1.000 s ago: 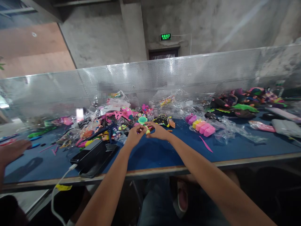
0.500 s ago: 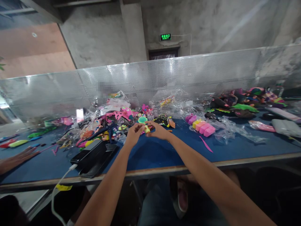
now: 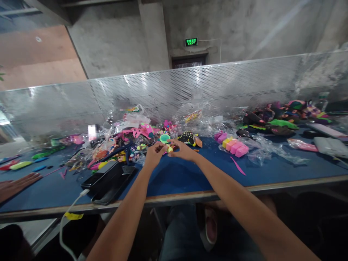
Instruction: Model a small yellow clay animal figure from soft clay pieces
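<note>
My left hand (image 3: pixel 155 153) and my right hand (image 3: pixel 181 150) meet above the middle of the blue table, fingers closed around a small lump of yellow modelling clay (image 3: pixel 170 149). The fingertips of both hands press on it from either side, and they partly hide its shape. Just beyond the hands lies a round turquoise-green piece (image 3: pixel 164 139). To its right is a black figure with yellow dots (image 3: pixel 187 138). Small colourful clay pieces (image 3: pixel 141 146) lie to the left of my left hand.
A black power bank (image 3: pixel 102 177) with a white cable stands left of my forearms. Pink, yellow and purple clay blocks (image 3: pixel 236 146) and a pink plastic knife (image 3: pixel 238 166) lie right. Another person's hand (image 3: pixel 20 185) rests at far left. A perforated metal screen (image 3: pixel 174 87) runs behind.
My hands stay in nearly the same place, with slight finger movement on the yellow clay. The other person's hand at far left has drawn back a little to the left.
</note>
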`<state>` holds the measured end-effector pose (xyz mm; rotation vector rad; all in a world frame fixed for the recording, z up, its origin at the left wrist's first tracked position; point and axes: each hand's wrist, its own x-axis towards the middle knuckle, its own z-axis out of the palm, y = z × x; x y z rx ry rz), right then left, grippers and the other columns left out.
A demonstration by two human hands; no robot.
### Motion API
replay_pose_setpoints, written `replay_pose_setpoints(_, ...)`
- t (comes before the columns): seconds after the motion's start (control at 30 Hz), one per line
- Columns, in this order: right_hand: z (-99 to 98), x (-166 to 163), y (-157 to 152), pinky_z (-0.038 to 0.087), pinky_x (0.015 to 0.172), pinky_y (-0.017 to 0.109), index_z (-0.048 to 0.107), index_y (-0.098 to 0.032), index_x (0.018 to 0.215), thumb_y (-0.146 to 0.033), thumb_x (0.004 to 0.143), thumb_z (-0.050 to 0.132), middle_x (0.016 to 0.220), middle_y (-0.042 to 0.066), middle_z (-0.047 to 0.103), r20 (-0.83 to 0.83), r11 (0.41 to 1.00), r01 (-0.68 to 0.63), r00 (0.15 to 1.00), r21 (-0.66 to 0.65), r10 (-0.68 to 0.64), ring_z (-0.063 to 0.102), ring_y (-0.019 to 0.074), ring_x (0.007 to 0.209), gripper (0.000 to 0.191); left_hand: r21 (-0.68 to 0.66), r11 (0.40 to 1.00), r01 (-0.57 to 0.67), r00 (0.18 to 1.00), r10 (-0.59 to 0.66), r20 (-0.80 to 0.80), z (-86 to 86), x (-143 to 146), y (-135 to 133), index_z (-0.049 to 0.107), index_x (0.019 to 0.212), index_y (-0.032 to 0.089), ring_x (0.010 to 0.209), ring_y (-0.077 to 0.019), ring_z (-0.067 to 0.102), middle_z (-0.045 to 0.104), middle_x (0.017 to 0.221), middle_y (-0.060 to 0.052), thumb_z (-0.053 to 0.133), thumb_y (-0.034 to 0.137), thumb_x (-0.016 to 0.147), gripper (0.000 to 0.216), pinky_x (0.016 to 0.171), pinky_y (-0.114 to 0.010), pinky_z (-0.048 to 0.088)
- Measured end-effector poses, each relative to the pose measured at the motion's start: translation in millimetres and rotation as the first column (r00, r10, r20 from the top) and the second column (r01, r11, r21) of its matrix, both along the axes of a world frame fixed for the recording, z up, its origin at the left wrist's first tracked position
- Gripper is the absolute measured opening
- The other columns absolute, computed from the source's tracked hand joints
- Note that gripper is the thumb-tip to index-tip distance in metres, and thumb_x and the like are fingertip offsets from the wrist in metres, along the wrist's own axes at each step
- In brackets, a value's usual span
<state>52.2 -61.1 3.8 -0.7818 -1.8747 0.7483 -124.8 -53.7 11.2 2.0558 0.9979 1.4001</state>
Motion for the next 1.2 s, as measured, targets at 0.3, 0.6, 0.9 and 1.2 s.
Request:
replay_pose_setpoints(0.3, 1.9, -0.8, -1.1, 0.048, 0.083, 0.035, 0.048, -0.018, 0.127, -0.031, 0.066, 0.072, 0.114, 0.008, 0.054, -0.041, 0.999, -0.005, 0.999, -0.048, 0.003, 0.054, 0.0189, 0.097, 0.067, 0.022, 0.999, 0.029, 0.998, -0.03, 0.049, -2.8, -1.9, 4.0, 0.064, 0.098, 0.017, 0.068, -0.012, 0.053, 0.061, 0.082, -0.003, 0.059, 0.035, 0.077, 0.028, 0.063, -0.023, 0.043)
replay_pose_setpoints(0.6, 1.4, 2.0, -2.1, 0.052, 0.061, 0.023, 0.046, -0.026, 0.128, -0.031, 0.071, 0.069, 0.097, 0.003, 0.055, -0.123, 0.947, -0.181, 0.981, -0.264, 0.153, 0.055, 0.0157, 0.086, 0.062, 0.272, 0.962, 0.034, 0.987, 0.011, -0.162, 1.8, -6.0, -0.2, 0.066, 0.098, 0.022, 0.106, -0.0206, 0.051, 0.057, 0.108, -0.007, 0.057, 0.027, 0.08, 0.021, 0.093, -0.035, 0.041)
replay_pose_setpoints(0.9, 0.4, 3.2, -1.1, 0.052, 0.062, 0.024, 0.044, -0.025, 0.13, -0.03, 0.07, 0.069, 0.095, 0.003, 0.056, -0.122, 0.931, -0.218, 0.974, -0.293, 0.19, 0.056, 0.0159, 0.087, 0.065, 0.248, 0.968, 0.026, 0.983, 0.02, -0.182, 1.4, -6.1, 0.0, 0.066, 0.09, 0.021, 0.103, -0.0208, 0.054, 0.06, 0.101, -0.007, 0.057, 0.031, 0.081, 0.017, 0.095, -0.036, 0.04)
replay_pose_setpoints(1.2, 2.6, 1.7, -3.6, 0.051, 0.06, 0.024, 0.046, -0.023, 0.128, -0.033, 0.07, 0.069, 0.095, 0.003, 0.056, -0.084, 0.963, -0.116, 0.992, -0.242, 0.098, 0.055, 0.0163, 0.084, 0.063, 0.254, 0.964, -0.082, 0.987, 0.114, -0.114, 1.7, -6.7, 2.5, 0.063, 0.08, 0.019, 0.088, -0.0181, 0.057, 0.063, 0.089, -0.005, 0.059, 0.035, 0.079, 0.017, 0.082, -0.032, 0.044)
